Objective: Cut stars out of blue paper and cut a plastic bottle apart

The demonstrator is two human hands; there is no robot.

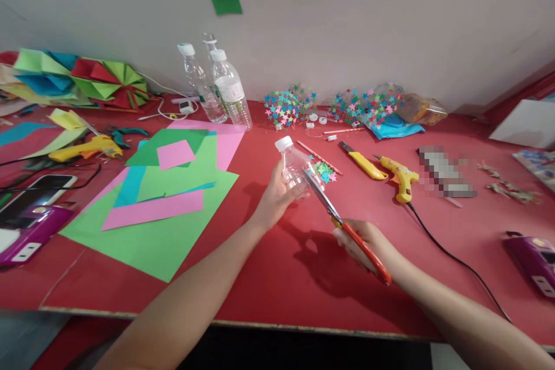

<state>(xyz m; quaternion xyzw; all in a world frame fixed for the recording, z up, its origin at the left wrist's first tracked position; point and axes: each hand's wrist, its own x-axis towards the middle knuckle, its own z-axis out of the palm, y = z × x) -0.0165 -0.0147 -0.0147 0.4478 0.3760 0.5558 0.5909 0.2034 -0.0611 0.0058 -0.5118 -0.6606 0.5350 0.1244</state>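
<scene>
My left hand [277, 196] is closed around a clear plastic bottle top [291, 163] with a white cap, held tilted over the red table. In my right hand [368, 243] are scissors [362, 245] with red-orange handles. Their blades reach up and left to the cut edge of the bottle top; whether they bite into the plastic I cannot tell. Small colored paper stars [325, 172] show just behind the bottle piece. A thin pink-striped stick [318, 157] lies beyond it.
Yellow cutter [366, 163] and glue gun [403, 179] lie to the right, its cord trailing to the front edge. Green and pink paper sheets [160, 248] spread at left. Several clear bottles [234, 98] stand by the wall, near star-covered ornaments [284, 108]. Another glue gun [93, 147] lies left.
</scene>
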